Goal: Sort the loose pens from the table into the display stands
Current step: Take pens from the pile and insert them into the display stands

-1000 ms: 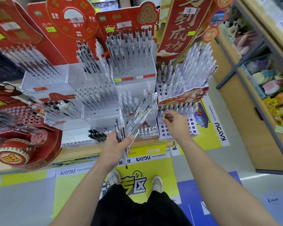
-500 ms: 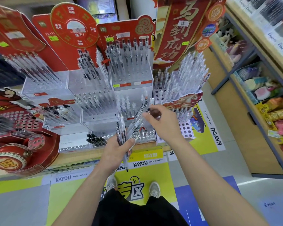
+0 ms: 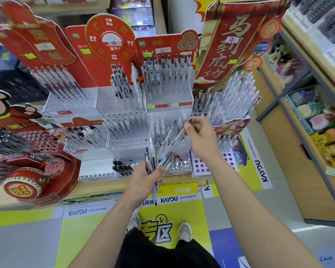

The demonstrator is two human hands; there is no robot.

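Pens [image 3: 168, 135], clear-barrelled with dark tips, fan upward from the left hand [image 3: 143, 180], whose fingers curl round the bundle above the front edge of the table [image 3: 89, 192]. Right hand [image 3: 201, 141] pinches the upper end of a single pen [image 3: 177, 138] in that fan between thumb and forefinger. Table is wood-toned, crowded with tiered clear plastic display stands [image 3: 124, 136] drilled with round holes, many holding upright pens, backed by red printed cards [image 3: 108, 41]. Floor [image 3: 182, 215] carries glossy yellow and blue graphics. Wooden shelf unit [image 3: 298, 167] stands at right, stocked with packaged goods in mixed colours
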